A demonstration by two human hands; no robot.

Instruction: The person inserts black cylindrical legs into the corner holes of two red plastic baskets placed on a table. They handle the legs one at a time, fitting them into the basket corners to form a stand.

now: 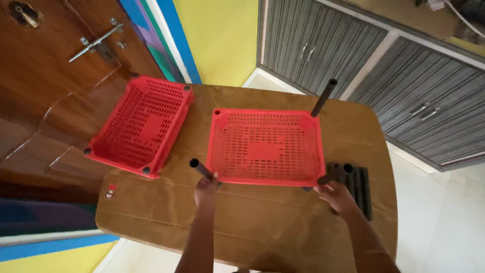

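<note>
Head view shows our left hand clenched on a dark tube and our right hand grasping another at the near corners of the red basket mid-table; we judge both should stay upright, pressed squarely into the corner sockets.

A wooden table is flanked by grey cabinets, a yellow wall, a wooden door.

Red perforated plastic baskets, matt dark tubes, smooth glossy wooden table
</note>
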